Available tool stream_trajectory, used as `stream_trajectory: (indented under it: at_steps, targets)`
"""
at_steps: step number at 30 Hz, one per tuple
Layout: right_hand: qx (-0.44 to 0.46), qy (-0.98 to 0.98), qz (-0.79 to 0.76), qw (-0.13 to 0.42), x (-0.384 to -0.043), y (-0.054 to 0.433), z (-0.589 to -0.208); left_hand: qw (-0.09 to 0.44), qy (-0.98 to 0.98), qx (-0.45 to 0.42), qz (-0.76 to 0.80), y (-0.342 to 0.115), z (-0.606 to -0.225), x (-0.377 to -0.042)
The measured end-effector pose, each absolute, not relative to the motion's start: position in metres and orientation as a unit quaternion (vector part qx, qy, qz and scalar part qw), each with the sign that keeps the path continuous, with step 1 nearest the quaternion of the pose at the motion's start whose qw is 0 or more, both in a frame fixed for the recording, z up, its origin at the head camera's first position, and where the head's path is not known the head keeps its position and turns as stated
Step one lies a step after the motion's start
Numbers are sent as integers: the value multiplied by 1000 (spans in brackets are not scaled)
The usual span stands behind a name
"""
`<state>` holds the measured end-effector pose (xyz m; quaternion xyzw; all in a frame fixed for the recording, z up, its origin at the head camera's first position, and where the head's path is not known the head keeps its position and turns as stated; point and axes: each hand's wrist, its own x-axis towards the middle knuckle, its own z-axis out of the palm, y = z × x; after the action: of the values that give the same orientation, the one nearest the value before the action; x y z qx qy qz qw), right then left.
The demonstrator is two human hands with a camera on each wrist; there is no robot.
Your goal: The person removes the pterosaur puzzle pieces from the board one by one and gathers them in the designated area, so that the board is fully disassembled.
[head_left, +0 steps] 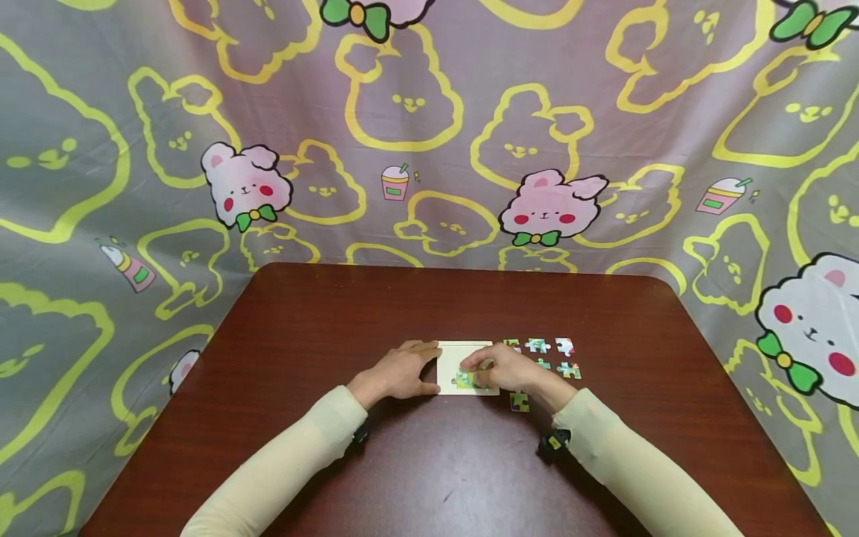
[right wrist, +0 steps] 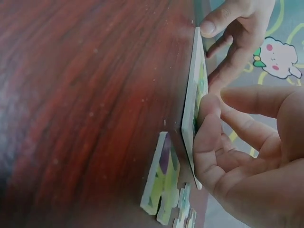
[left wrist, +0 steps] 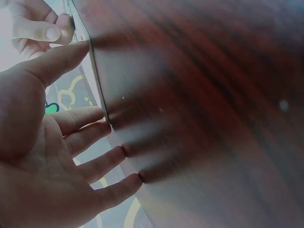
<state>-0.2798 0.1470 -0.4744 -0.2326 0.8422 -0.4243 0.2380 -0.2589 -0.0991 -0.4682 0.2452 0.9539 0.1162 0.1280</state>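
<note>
A small cream puzzle tray [head_left: 451, 356] lies on the table, with green puzzle pieces [head_left: 463, 381] in its lower part. My left hand [head_left: 396, 371] is at the tray's left edge; in the left wrist view its thumb [left wrist: 71, 54] and straight fingers are spread along that side. Over the tray's lower right part is my right hand [head_left: 508, 367], thumb and bent fingers drawn together at a green puzzle piece that they mostly hide. In the right wrist view the fingertips are right at the printed surface [right wrist: 201, 83] in the tray.
Several loose puzzle pieces [head_left: 537, 345] lie right of the tray, partly behind my right hand. One yellow-green piece [right wrist: 164, 183] lies near the tray's lower right corner. The brown table [head_left: 335, 306] ends at a patterned curtain [head_left: 429, 216] behind.
</note>
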Motion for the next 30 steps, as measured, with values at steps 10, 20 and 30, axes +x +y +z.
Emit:
stream_trajectory:
  at_steps: [10,20,30]
  targets:
    - [-234,842,-417,249,-281,145,-474,132,954,244,117,-99,-469,-260]
    - [-245,830,-433,252,-282,144,-473,129,953,244,124,-99,-468,-259]
    - [-234,834,-434,246,-280,142,-470,132,954,243,119,-99,-468,-260]
